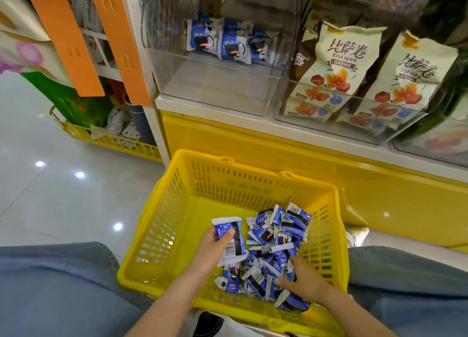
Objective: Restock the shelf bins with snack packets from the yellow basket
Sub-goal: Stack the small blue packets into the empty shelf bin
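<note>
A blue packet (pixel 229 239) was pinched in the left hand (pixel 212 249) over the yellow basket (pixel 162 222), the pile (pixel 274 238) touched by the loosely spread right hand (pixel 305 282); under so light a hold it could be dropped short of the clear bin (pixel 215 88).

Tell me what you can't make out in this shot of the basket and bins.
Head view, right hand: fingertips sink into the packet pile, so its grip is unclear.
Head view, pile: lower packets covered; count unknown.
Head view, far-right bin: cut off by the frame edge, contents blurred.
</note>
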Available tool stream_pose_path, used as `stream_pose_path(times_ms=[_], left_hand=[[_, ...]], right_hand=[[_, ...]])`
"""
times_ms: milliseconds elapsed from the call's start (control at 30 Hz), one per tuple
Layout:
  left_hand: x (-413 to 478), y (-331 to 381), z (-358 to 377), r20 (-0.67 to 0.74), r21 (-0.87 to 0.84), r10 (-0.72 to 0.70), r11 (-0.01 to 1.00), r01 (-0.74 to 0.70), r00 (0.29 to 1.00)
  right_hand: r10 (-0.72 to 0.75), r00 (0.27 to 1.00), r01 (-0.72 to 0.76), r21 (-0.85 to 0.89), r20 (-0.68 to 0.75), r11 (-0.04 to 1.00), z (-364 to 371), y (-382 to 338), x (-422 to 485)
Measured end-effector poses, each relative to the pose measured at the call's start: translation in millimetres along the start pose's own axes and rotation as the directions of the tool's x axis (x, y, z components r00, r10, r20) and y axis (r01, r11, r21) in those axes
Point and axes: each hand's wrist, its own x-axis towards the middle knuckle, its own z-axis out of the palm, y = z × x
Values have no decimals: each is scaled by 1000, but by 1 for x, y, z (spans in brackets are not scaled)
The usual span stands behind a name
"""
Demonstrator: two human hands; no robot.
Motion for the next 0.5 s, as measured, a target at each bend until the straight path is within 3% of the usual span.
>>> stream_pose_path(times_ms=[233, 333, 500], left_hand=[[2, -7, 0, 42, 70, -15, 997, 12, 999], [0, -9, 3, 31, 92, -45, 995, 42, 999], [-7, -8, 11, 43, 181, -65, 982, 56, 997]], right_hand=[[1, 1000, -4, -137, -19, 991, -8, -7, -9], [-18, 999, 16, -63, -36, 998, -13, -7, -10], [-83, 961, 94, 30, -263, 995, -33, -21, -21]])
